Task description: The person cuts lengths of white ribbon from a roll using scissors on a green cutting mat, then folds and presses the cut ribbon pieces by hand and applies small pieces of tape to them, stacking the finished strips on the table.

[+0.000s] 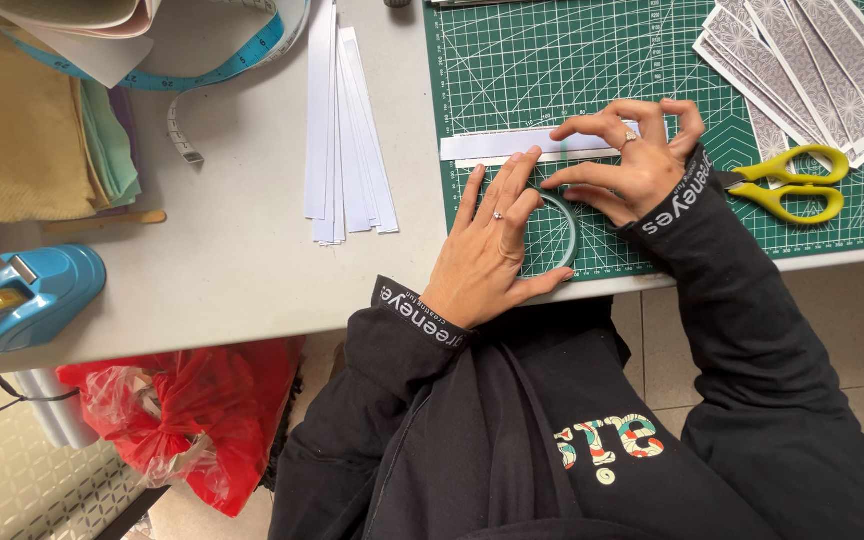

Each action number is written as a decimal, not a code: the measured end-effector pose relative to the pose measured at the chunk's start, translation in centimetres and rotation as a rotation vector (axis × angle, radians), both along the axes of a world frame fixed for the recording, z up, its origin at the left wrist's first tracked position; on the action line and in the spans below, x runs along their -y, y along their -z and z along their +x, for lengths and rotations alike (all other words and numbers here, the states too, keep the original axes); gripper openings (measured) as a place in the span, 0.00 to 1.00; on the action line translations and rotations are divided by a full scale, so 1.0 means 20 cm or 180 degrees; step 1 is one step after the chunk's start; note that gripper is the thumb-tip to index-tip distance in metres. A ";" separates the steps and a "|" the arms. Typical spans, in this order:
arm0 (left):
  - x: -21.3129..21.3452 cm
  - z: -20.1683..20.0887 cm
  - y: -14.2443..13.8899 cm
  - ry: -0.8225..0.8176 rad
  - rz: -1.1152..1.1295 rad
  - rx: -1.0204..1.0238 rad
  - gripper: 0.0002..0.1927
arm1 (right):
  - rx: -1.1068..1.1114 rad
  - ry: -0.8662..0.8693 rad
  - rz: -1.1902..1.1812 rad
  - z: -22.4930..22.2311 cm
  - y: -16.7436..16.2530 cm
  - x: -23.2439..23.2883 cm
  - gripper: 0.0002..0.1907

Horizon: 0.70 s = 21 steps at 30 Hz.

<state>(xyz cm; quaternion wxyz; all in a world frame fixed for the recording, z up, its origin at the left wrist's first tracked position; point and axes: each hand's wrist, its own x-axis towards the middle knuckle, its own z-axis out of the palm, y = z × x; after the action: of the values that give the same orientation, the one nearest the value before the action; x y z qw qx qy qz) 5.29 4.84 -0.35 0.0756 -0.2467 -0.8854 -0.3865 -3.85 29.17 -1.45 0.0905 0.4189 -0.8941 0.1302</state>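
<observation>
My left hand [493, 238] lies flat on the green cutting mat [652, 60], fingers stretched up to the lower edge of a white paper strip [507, 145]. Under its palm and thumb sits a thin pale green ring [570, 230]. My right hand [632, 160] is curled over the strip's right end, fingertips pinching at the paper, with the ring just below it. Both wrists wear black sleeves.
Yellow-handled scissors [792, 185] lie right of my right hand. Patterned paper strips [812, 70] fan out at the top right. A stack of white strips [344, 130] lies left of the mat. Blue tape dispenser [22, 300], measuring tape [202, 75] and folded fabric [22, 120] at left.
</observation>
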 end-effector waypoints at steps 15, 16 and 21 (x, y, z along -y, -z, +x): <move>0.03 0.04 0.02 0.0172 0.0414 -0.0619 0.41 | 0.1941 0.0109 -0.1294 0.13 -0.21 0.01 0.16; 0.03 0.05 0.03 0.0166 0.0420 -0.0689 0.41 | 0.2022 0.0171 -0.1435 0.16 -0.24 0.01 0.17; 0.02 0.07 0.06 0.0110 0.0355 -0.0855 0.39 | 0.2452 0.0343 -0.1764 0.22 -0.36 0.04 0.19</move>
<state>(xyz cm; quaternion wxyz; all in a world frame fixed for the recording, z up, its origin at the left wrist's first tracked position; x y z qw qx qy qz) 6.75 4.45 -1.60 0.2003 -0.3069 -0.8401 -0.3999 0.61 28.43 5.82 -0.1326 0.2533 -0.8146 0.5047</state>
